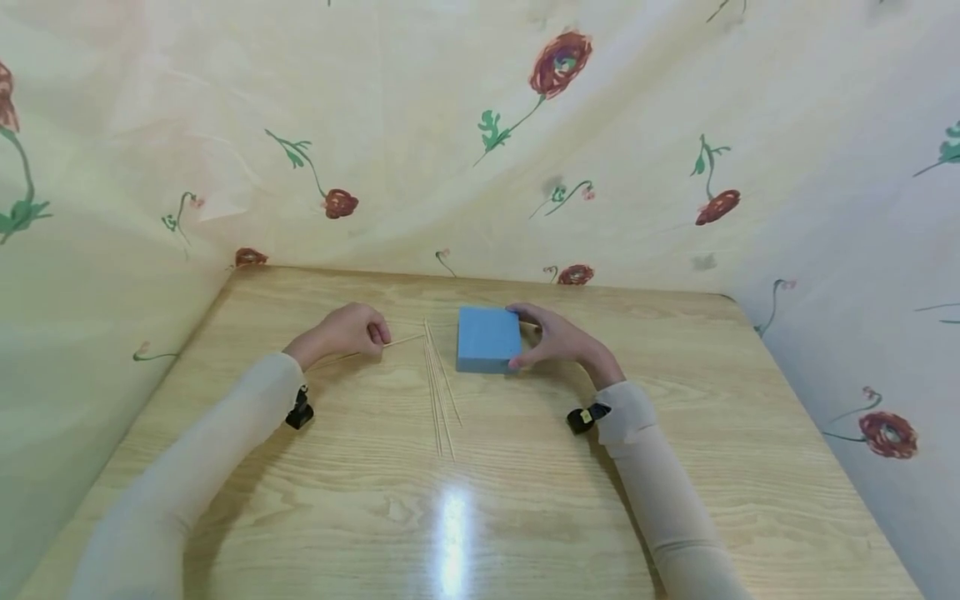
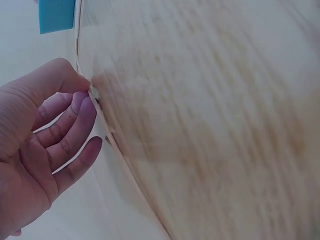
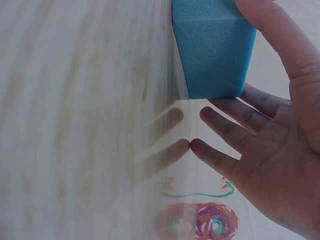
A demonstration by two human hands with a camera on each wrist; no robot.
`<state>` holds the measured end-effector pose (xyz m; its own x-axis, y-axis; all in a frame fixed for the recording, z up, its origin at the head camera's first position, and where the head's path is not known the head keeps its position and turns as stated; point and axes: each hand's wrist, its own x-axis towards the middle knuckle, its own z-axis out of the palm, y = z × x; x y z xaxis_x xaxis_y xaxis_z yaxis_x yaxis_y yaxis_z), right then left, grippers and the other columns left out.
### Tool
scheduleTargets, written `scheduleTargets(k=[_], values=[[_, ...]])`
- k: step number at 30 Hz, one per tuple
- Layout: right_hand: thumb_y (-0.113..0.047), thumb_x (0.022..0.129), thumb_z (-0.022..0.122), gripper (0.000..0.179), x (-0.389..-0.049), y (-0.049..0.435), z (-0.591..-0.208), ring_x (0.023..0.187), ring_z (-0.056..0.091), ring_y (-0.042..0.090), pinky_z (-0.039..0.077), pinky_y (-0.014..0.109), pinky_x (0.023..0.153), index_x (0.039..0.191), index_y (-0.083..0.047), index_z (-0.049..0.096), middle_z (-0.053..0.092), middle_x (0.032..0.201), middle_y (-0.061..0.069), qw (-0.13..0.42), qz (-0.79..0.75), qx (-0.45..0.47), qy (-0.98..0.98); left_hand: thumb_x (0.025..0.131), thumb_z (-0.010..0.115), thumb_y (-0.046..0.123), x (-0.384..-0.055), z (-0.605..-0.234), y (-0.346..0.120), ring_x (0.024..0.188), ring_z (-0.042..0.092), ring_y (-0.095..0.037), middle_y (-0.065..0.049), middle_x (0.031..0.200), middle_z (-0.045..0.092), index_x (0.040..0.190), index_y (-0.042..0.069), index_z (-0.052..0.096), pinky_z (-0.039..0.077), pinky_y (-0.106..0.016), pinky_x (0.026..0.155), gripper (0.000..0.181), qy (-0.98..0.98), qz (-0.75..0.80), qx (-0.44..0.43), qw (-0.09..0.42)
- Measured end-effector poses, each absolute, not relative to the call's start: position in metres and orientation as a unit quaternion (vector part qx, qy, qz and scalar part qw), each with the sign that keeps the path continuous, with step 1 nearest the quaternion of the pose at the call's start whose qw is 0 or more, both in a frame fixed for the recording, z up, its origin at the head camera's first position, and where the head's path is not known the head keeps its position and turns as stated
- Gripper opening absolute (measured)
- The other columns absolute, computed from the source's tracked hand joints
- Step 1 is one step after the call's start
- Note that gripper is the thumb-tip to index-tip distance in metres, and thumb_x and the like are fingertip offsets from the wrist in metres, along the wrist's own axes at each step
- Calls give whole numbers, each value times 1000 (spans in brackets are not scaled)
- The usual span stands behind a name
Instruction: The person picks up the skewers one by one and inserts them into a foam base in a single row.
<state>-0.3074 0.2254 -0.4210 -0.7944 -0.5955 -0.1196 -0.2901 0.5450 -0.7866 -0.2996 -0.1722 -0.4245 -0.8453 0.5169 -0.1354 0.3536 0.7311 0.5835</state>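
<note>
My left hand [image 1: 347, 330] pinches a thin wooden skewer [image 1: 405, 340] between thumb and fingertips, low over the table. One end of the skewer points toward the loose skewers; the rest passes beneath the hand toward the wrist. In the left wrist view, the pinched skewer [image 2: 131, 174] runs along the tabletop. My right hand [image 1: 561, 337] grips a square blue foam block [image 1: 489, 333] from its right side, thumb at the near edge and fingers at the far one. The block [image 3: 215, 57] sits on the table, and the lower fingers of that hand are spread below it in the right wrist view.
Several loose skewers [image 1: 441, 400] lie in a narrow fan between the hands, left of the block. The wood-grain table [image 1: 525, 517] ends at a flower-printed cloth [image 1: 420, 167] behind and at both sides. A bright reflection shows on the near tabletop.
</note>
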Motion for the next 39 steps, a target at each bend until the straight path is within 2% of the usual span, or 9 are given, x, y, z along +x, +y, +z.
scheduleTargets(k=[9, 16, 20, 23, 28, 31, 34, 39], values=[[-17, 78, 90, 101, -306, 227, -422, 152, 28, 42, 24, 62, 125, 158, -6, 31, 32, 164, 18, 187, -406, -263, 855, 84, 68, -2, -300, -422, -172, 78, 66, -13, -7, 89, 76, 94, 3, 78, 58, -34, 78, 15, 911, 291, 258, 137], [-16, 77, 91, 101, -307, 229, -426, 152, 28, 43, 23, 62, 124, 158, -6, 32, 32, 164, 19, 185, -401, -261, 858, 87, 69, -2, -299, -417, -174, 77, 64, -15, -11, 90, 75, 94, 0, 76, 55, -29, 72, 10, 898, 321, 267, 137], [-18, 78, 90, 101, -307, 228, -426, 152, 29, 43, 24, 63, 124, 159, -5, 30, 32, 164, 18, 186, -400, -263, 858, 90, 69, 2, -299, -414, -178, 79, 65, -18, -13, 95, 72, 99, -1, 72, 57, -30, 65, 10, 890, 351, 248, 153], [-19, 78, 90, 102, -308, 227, -425, 152, 29, 42, 25, 63, 124, 159, -5, 30, 32, 164, 18, 186, -397, -264, 859, 93, 65, 3, -299, -412, -180, 74, 63, -17, -14, 95, 71, 104, -2, 69, 56, -30, 60, 13, 882, 375, 238, 160], [-21, 77, 91, 103, -307, 226, -422, 151, 30, 42, 26, 62, 123, 158, -5, 31, 33, 163, 18, 183, -396, -265, 860, 96, 59, 1, -299, -412, -180, 67, 60, -17, -17, 94, 71, 113, -6, 65, 53, -28, 57, 19, 875, 391, 246, 147], [-21, 77, 91, 102, -306, 226, -422, 151, 31, 43, 26, 63, 123, 158, -5, 32, 34, 162, 19, 180, -394, -266, 861, 98, 59, 1, -296, -411, -178, 74, 66, -25, -20, 97, 71, 118, -8, 64, 55, -28, 58, 22, 876, 393, 242, 138], [-21, 77, 92, 102, -304, 226, -422, 151, 31, 43, 25, 62, 124, 158, -5, 32, 34, 163, 19, 182, -394, -266, 861, 99, 59, 0, -293, -410, -176, 87, 68, -34, -25, 104, 69, 122, -11, 63, 58, -30, 61, 26, 876, 398, 239, 132], [-19, 77, 91, 102, -305, 226, -423, 151, 31, 41, 24, 62, 124, 158, -5, 31, 34, 163, 18, 179, -399, -262, 860, 96, 60, -9, -291, -410, -172, 97, 66, -36, -27, 107, 68, 126, -13, 62, 58, -27, 62, 31, 880, 389, 251, 104]])
